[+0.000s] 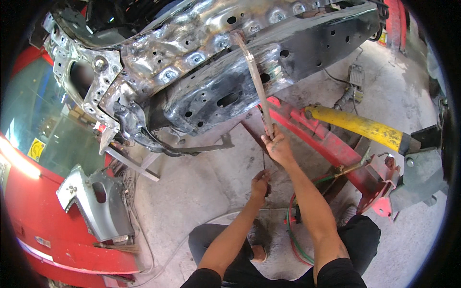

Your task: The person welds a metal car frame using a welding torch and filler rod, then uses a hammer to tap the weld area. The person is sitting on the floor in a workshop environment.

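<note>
My right hand (278, 148) is wrapped round the lower end of a hammer (257, 81) with a long, pale, worn handle. The hammer's small brownish head lies against or just in front of a bare metal car body panel (177, 45), full of holes and heat-stained. Below that panel runs a dark bumper beam (302, 57), which the handle crosses. Lower and to the left, my left hand (260, 185) is held in the air with its fingers closed; what they hold, if anything, is hidden.
A red steel frame (312, 129) with a yellow cylinder (357, 127) stands at the right. Red and green hoses (291, 235) lie by my legs. A silver fender (98, 201) leans near a red car (43, 216) at the left. A foot pedal (356, 77) sits on the concrete floor.
</note>
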